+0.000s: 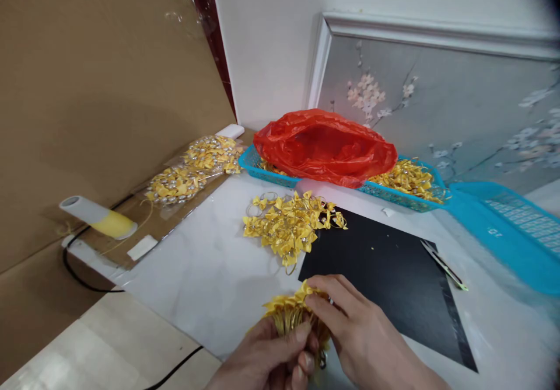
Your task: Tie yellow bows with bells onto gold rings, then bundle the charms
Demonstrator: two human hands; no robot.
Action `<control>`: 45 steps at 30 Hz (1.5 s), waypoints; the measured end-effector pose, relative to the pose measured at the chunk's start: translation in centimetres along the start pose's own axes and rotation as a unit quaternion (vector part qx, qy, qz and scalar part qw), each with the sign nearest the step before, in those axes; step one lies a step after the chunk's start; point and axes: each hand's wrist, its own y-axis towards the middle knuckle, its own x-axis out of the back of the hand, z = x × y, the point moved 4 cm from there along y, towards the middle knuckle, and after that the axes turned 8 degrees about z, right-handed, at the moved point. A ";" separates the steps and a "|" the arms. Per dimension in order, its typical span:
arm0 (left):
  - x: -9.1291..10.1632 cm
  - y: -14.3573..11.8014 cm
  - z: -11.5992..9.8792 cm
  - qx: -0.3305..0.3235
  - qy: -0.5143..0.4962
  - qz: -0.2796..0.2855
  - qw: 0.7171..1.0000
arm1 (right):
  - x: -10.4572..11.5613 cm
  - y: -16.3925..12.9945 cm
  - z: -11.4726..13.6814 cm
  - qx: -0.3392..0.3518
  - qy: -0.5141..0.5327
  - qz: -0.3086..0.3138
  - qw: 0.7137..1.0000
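I see open white tabletop [205,273] left of my hands and bare black mat [385,261] ahead; the loose pile of yellow bows [291,223] blocks straight ahead, the blue basket [394,197] beyond, scissors [444,264] lie right.

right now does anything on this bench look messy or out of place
Mostly orderly. One loose heap of yellow bows lies on the white table, overlapping the black mat's corner, outside the blue basket. The red bag slumps across that basket. Both hands, left and right, grip a bunch of bows.
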 end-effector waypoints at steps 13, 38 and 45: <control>0.3 -0.3 -0.3 -0.050 -0.059 0.008 0.997 | 5.2 2.9 -12.9 -0.276 0.033 -0.111 0.954; -0.2 0.3 -1.4 -0.111 -0.091 -0.015 0.989 | 6.4 1.0 -6.2 -0.176 0.349 0.053 0.919; -0.1 0.4 -1.3 -0.123 -0.039 0.007 0.992 | 6.2 2.9 -1.7 -0.038 0.251 0.178 0.951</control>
